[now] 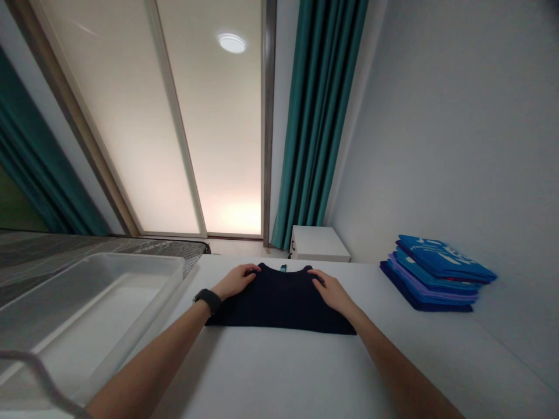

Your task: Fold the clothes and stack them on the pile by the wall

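A dark navy folded garment [279,302] lies flat on the white table [279,372] in front of me, its collar at the far side. My left hand [236,280] rests on the garment's far left corner, fingers curled over the edge. My right hand [332,289] lies on its far right corner, fingers stretched flat and apart. A black watch [208,299] is on my left wrist.
A stack of folded blue and purple shirts [437,272] sits at the right against the wall. A translucent plastic bin [87,314] stands at the left. A small white cabinet [318,243] is beyond the table, beside teal curtains [314,128].
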